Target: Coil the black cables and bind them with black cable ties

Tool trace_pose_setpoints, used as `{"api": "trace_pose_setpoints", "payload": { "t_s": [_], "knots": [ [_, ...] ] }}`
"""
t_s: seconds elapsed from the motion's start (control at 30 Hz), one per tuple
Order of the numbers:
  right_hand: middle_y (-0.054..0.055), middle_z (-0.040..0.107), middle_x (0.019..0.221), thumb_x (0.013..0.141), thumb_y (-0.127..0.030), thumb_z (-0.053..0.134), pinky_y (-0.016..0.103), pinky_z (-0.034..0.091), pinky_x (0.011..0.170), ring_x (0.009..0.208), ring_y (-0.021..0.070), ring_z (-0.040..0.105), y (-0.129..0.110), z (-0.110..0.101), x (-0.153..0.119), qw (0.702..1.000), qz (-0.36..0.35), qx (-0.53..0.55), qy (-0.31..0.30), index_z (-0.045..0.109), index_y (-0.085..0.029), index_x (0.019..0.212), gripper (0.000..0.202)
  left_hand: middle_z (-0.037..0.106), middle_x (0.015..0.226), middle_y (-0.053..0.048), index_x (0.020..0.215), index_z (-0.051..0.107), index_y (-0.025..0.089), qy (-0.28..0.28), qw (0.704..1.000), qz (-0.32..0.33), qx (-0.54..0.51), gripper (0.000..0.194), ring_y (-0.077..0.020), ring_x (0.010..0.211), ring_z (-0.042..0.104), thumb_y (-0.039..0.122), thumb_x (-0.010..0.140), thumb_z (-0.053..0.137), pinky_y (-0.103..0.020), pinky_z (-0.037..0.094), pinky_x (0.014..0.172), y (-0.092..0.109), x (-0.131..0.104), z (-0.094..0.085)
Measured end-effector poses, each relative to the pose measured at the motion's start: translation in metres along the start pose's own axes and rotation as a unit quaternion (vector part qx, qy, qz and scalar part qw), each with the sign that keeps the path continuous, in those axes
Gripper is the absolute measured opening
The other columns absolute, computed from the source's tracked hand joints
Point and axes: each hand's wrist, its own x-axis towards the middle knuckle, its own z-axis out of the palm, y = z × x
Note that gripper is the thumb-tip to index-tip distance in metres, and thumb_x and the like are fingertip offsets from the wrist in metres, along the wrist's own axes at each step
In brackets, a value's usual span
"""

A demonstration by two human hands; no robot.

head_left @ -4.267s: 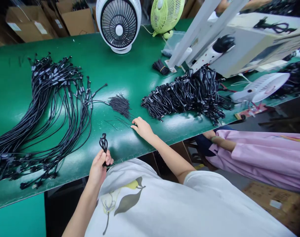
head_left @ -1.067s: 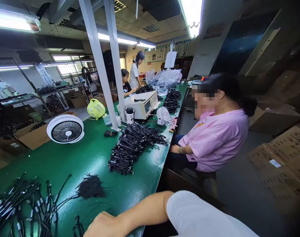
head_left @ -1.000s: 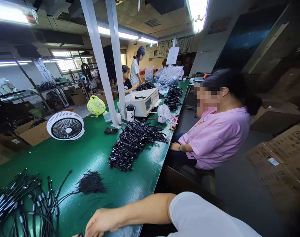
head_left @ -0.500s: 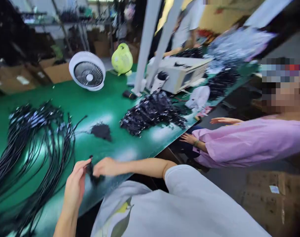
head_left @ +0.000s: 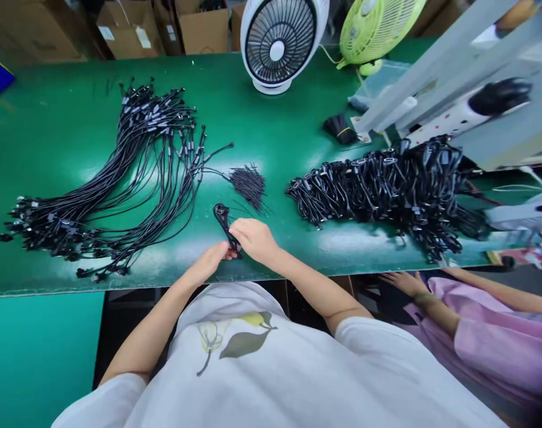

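Both my hands meet over a black cable (head_left: 222,215) folded into a small bundle near the table's front edge. My left hand (head_left: 216,257) is closed on the bundle's lower end. My right hand (head_left: 254,239) pinches at its middle from the right; a thin black tie seems to stick out there, but the fingers hide most of it. Just beyond lies a pile of short black ties (head_left: 248,185). To the left, long loose black cables (head_left: 105,172) are spread out with their connectors at both ends. To the right sits a heap of folded black cable bundles (head_left: 378,187).
A white fan (head_left: 277,50) and a green fan (head_left: 378,30) stand at the table's back. Metal posts (head_left: 431,71) rise at the right, with a banded bunch of black ties (head_left: 340,129) beside them. A co-worker in a pink sleeve (head_left: 489,339) sits at right.
The view has swung left and down, so the table now lies level across the picture. My hands stay together, and the folded cable between them shows more clearly.
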Motion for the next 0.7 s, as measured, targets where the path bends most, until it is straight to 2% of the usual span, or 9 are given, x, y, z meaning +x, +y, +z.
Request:
{"api": "trace_pose_setpoints", "payload": {
  "t_s": [0.07,0.17,0.33,0.4,0.43,0.5,0.57,0.63,0.7],
  "knots": [
    [0.005,0.058,0.073,0.101,-0.031,0.032,0.029,0.030,0.071,0.074,0.0159,0.049,-0.002,0.007,-0.002,0.992,-0.034,-0.122,0.006,0.060,-0.017,0.078,0.039,0.070,0.097,-0.009,0.100,0.065,0.013,0.008,0.998,0.011,0.056,0.037,-0.0231,0.091,0.063,0.045,0.090,0.051,-0.037,0.051,0.088,-0.001,0.004,0.002],
    [0.007,0.059,0.075,0.102,-0.031,0.031,0.032,0.029,0.071,0.075,0.0185,0.048,-0.005,0.019,-0.006,0.978,-0.041,-0.206,-0.002,0.064,-0.016,0.085,0.040,0.069,0.106,-0.010,0.106,0.062,0.013,0.039,0.990,0.026,0.135,0.025,-0.0248,0.099,0.061,0.027,0.088,0.051,-0.040,0.049,0.092,-0.004,0.011,0.011],
    [0.011,0.063,0.108,0.101,-0.030,0.037,0.031,0.037,0.083,0.098,0.0211,0.052,-0.002,0.032,-0.016,0.987,-0.010,-0.157,-0.017,0.056,-0.014,0.125,0.035,0.066,0.106,-0.013,0.101,0.062,0.014,0.051,0.981,0.025,0.187,0.021,-0.0278,0.103,0.059,0.015,0.084,0.049,-0.045,0.046,0.095,-0.007,0.015,0.017],
    [0.011,0.065,0.104,0.102,-0.028,0.032,0.030,0.039,0.082,0.095,0.0204,0.054,0.007,0.033,-0.020,0.988,0.020,-0.148,-0.026,0.056,-0.012,0.125,0.037,0.066,0.101,-0.010,0.097,0.063,0.016,0.032,0.978,0.036,0.201,0.017,-0.0251,0.097,0.061,0.016,0.084,0.052,-0.042,0.048,0.092,-0.003,0.011,0.010],
    [0.011,0.065,0.099,0.103,-0.027,0.029,0.030,0.040,0.080,0.091,0.0204,0.055,0.013,0.031,-0.022,0.987,0.035,-0.156,-0.023,0.058,-0.012,0.122,0.038,0.066,0.100,-0.008,0.097,0.064,0.018,0.046,0.975,0.051,0.213,0.016,-0.0236,0.095,0.061,0.018,0.087,0.052,-0.040,0.048,0.091,0.001,0.008,0.004],
    [0.011,0.066,0.095,0.103,-0.026,0.027,0.030,0.040,0.078,0.088,0.0205,0.055,0.025,0.027,-0.025,0.982,0.046,-0.181,-0.002,0.059,-0.010,0.121,0.041,0.065,0.105,-0.008,0.105,0.063,0.019,0.130,0.953,0.099,0.256,0.020,-0.0211,0.095,0.061,0.024,0.092,0.049,-0.037,0.049,0.090,0.011,0.004,-0.010],
    [0.011,0.066,0.095,0.103,-0.026,0.028,0.031,0.039,0.077,0.085,0.0201,0.055,0.034,0.023,-0.028,0.980,0.017,-0.200,0.019,0.060,-0.010,0.122,0.040,0.060,0.118,-0.011,0.123,0.057,0.019,0.215,0.910,0.156,0.318,0.031,-0.0206,0.101,0.060,0.029,0.096,0.046,-0.037,0.048,0.092,0.021,0.004,-0.025],
    [0.010,0.067,0.095,0.102,-0.026,0.031,0.031,0.039,0.074,0.082,0.0196,0.054,0.040,0.020,-0.030,0.976,-0.027,-0.212,0.029,0.061,-0.012,0.122,0.038,0.055,0.129,-0.012,0.134,0.051,0.020,0.214,0.873,0.202,0.389,0.039,-0.0217,0.110,0.057,0.031,0.097,0.046,-0.037,0.046,0.096,0.029,0.008,-0.036],
    [0.009,0.068,0.096,0.102,-0.027,0.034,0.031,0.039,0.072,0.079,0.0190,0.054,0.042,0.020,-0.031,0.973,-0.058,-0.220,0.038,0.061,-0.012,0.122,0.037,0.058,0.126,-0.011,0.130,0.056,0.020,0.181,0.841,0.242,0.449,0.035,-0.0226,0.113,0.055,0.030,0.098,0.047,-0.037,0.045,0.097,0.035,0.015,-0.040]
  ]
}}
